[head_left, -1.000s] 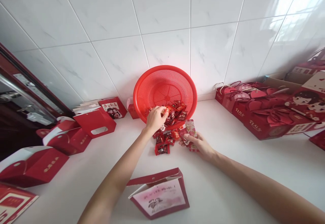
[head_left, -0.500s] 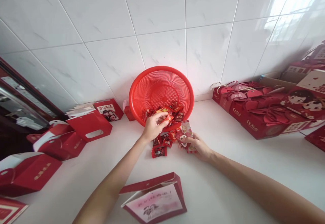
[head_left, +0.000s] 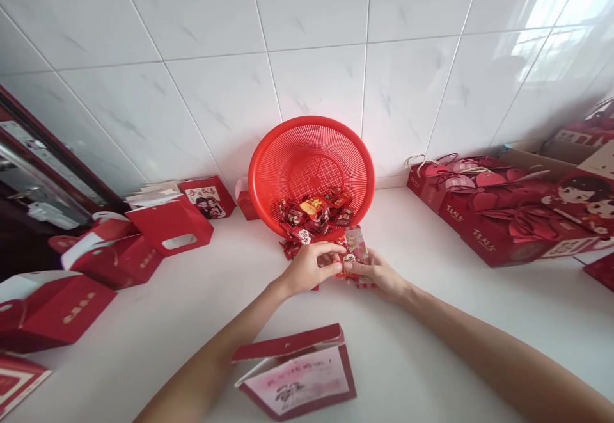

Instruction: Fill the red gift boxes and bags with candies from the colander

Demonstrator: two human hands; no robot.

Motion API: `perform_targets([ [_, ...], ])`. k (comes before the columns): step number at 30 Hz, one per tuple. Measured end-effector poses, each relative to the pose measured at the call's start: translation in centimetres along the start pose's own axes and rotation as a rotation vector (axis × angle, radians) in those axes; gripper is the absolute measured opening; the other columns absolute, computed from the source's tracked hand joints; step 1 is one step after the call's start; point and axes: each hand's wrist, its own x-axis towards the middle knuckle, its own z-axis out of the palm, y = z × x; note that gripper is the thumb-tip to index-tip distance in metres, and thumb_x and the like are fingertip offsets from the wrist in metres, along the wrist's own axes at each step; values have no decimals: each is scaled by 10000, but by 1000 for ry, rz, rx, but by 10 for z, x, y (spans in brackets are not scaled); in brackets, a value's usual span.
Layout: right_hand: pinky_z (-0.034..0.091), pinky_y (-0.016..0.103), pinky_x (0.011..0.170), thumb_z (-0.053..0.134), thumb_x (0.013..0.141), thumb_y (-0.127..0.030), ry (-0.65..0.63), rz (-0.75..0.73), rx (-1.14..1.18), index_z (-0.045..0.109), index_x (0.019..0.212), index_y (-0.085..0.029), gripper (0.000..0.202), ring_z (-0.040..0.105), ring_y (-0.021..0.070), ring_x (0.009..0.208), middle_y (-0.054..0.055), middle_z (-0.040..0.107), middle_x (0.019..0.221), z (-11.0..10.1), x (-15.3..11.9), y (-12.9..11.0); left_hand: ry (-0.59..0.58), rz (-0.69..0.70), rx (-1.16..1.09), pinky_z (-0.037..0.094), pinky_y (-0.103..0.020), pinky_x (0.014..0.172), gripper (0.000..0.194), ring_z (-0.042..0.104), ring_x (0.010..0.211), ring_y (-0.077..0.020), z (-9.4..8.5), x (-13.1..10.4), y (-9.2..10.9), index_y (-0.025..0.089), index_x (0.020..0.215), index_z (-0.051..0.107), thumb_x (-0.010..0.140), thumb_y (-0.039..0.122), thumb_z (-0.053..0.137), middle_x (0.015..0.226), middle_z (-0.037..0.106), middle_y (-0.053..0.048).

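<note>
My right hand (head_left: 384, 276) is closed on several small wrapped candies (head_left: 355, 244), some with a pale printed face on the red wrapper. Right beside it, my left hand (head_left: 309, 268) has its thumb and fingers pinched at the near edge of these candies; a red wrapper shows at its fingertips. Behind both hands a red plastic colander (head_left: 311, 130) leans against the wall, with a heap of red wrapped candies (head_left: 311, 208) in its lower part and spilling over its rim. Closer to me stands an open red gift box (head_left: 300, 378) with a pink printed panel.
Along the left side stand several red gift boxes (head_left: 57, 311), some with their tops open. At the right, rows of closed red boxes (head_left: 484, 212) with bow-like tops sit by the wall. A white tiled wall (head_left: 316, 77) rises behind the white table (head_left: 422, 359).
My left hand has moved from the colander's candies down and right to my right hand, bringing a red wrapped candy. The view has shifted slightly.
</note>
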Motion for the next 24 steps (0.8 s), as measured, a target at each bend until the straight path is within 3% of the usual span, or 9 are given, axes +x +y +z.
perform_targets([
  [3, 528, 289, 654, 925, 626, -426, -6, -2, 17, 715, 892, -189, 413, 642, 152, 671, 35, 727, 812, 0, 0, 0, 61, 19, 18, 582, -293, 733, 287, 699, 771, -175, -7, 2, -2, 169, 1068, 757, 838, 312, 660, 928, 749, -58],
  [7, 554, 326, 714, 933, 606, -414, -8, -1, 43, 717, 896, -179, 431, 677, 184, 736, 52, 739, 853, 2, -1, 0, 240, 84, 219, 585, -333, 812, 230, 711, 874, -213, -24, 7, -8, 191, 970, 770, 875, 315, 602, 962, 754, -74],
  [11, 525, 294, 643, 935, 600, -404, 11, 17, 44, 696, 868, -191, 418, 656, 169, 694, 38, 725, 814, 2, -1, -1, 366, 129, 442, 575, -371, 889, 229, 709, 923, -232, -49, 12, -18, 198, 945, 761, 860, 254, 556, 1002, 746, -80],
  [18, 409, 237, 528, 903, 641, -487, 56, 30, 4, 621, 838, -201, 448, 588, 124, 589, 2, 677, 713, -3, 1, 8, 390, 82, 634, 560, -383, 962, 302, 709, 1001, -241, -82, 8, -30, 208, 1023, 758, 847, 194, 512, 1067, 755, -71],
  [24, 317, 227, 463, 855, 688, -571, 28, -17, -22, 687, 842, -184, 449, 471, 81, 545, 17, 677, 780, -1, 2, 7, 380, 76, 692, 553, -409, 972, 274, 698, 1007, -255, -78, 11, -35, 212, 1017, 775, 892, 245, 534, 1068, 741, -89],
])
